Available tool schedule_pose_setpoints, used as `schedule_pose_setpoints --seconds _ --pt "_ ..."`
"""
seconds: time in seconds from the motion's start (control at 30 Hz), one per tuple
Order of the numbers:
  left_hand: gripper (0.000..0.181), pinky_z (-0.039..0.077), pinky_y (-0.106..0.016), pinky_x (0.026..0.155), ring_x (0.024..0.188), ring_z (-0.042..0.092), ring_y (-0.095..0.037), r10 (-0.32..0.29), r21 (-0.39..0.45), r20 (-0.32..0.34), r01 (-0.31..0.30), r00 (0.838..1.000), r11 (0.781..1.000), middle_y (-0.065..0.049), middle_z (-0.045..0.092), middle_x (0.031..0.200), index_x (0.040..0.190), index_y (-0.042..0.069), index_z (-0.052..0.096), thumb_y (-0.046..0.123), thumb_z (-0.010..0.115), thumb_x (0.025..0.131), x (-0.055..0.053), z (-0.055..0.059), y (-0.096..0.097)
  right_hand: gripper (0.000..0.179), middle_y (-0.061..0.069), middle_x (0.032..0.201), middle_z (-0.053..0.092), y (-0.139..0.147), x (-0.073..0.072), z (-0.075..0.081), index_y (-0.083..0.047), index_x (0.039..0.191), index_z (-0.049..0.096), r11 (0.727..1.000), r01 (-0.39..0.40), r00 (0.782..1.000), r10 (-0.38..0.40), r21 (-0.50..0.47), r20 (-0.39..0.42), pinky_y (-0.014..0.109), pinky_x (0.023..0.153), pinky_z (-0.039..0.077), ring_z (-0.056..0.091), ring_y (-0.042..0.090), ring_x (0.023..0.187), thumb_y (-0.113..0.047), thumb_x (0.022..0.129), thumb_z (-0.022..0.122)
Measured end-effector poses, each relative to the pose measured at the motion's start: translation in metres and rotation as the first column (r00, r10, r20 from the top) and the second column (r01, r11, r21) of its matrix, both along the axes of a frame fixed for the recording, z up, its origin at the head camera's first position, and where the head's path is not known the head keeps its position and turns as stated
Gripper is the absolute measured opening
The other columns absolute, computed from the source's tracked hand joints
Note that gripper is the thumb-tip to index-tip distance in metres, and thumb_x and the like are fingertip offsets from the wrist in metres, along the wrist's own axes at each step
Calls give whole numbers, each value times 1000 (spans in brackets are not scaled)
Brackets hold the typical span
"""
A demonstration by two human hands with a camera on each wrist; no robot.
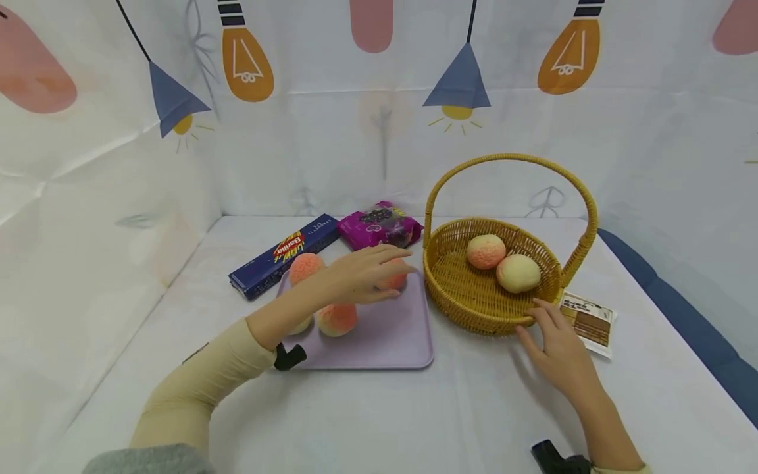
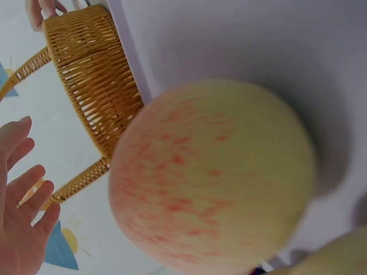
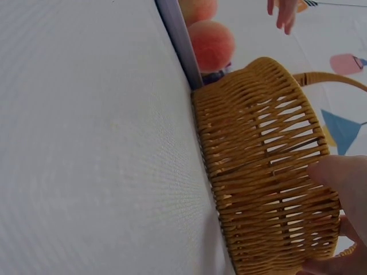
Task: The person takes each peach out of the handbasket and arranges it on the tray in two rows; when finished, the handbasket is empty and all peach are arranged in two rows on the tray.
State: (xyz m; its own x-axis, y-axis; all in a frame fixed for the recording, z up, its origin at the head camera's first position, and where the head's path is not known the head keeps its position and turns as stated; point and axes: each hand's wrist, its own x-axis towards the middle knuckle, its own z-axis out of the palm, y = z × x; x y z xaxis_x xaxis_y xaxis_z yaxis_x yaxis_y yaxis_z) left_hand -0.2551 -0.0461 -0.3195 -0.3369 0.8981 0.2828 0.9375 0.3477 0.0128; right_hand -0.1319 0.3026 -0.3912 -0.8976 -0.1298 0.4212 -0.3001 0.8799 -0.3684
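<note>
My left hand (image 1: 370,271) is above the lilac tray (image 1: 387,339), over a peach (image 1: 395,280) that it partly hides. In the left wrist view that hand (image 2: 26,212) has its fingers spread and holds nothing; a large peach (image 2: 212,177) fills the middle there. Several more peaches (image 1: 337,320) lie on the tray's left part, some behind my forearm. My right hand (image 1: 559,352) grips the near right rim of the wicker basket (image 1: 456,306), thumb outside and fingers over the edge. Inside the basket are two peaches (image 1: 518,274), side by side.
Behind the tray lie a blue Barilla spaghetti box (image 1: 284,257) and a purple snack bag (image 1: 381,226). A brown-and-white packet (image 1: 587,322) is right of the basket, near my right hand. The basket's tall handle (image 1: 512,157) arches upward.
</note>
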Motion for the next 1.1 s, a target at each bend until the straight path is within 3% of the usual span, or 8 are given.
schedule_pose_setpoints --seconds 0.2,0.67,0.8,0.93,1.1 --pt "44 24 -34 106 127 34 -23 12 -83 -5 -12 1000 996 -9 38 141 131 14 48 28 56 90 -7 10 32 31 23 127 42 0 1 -2 2 110 52 1000 0 1000 0 2 21 59 87 35 40 45 114 -20 89 59" --pt "42 25 -29 105 127 35 -21 -27 -153 -57 18 998 988 -8 41 138 132 14 46 30 49 94 -20 14 99 34 22 128 42 -1 0 1 2 112 52 1000 20 999 -20 3 37 59 87 35 40 45 115 -22 89 60" --pt "46 22 -29 106 129 33 -22 32 -153 18 -29 999 988 -7 40 139 135 12 42 31 50 94 -22 6 115 35 23 127 42 -3 -1 2 2 112 52 1000 18 999 -18 7 48 59 86 35 40 45 114 -22 89 59" --pt "50 18 -28 107 131 29 -21 96 -173 112 -76 989 982 -6 34 143 139 13 37 33 48 95 -24 -2 128 34 24 127 42 -4 1 1 3 111 52 1000 14 999 -14 7 42 60 86 35 41 46 113 -23 89 59" --pt "52 16 -26 108 133 25 -19 121 -199 180 -84 976 976 -6 31 145 141 12 34 35 44 96 -28 -7 143 34 24 126 43 -3 1 1 3 110 53 1000 20 999 -20 6 29 59 85 35 41 46 112 -23 89 59"
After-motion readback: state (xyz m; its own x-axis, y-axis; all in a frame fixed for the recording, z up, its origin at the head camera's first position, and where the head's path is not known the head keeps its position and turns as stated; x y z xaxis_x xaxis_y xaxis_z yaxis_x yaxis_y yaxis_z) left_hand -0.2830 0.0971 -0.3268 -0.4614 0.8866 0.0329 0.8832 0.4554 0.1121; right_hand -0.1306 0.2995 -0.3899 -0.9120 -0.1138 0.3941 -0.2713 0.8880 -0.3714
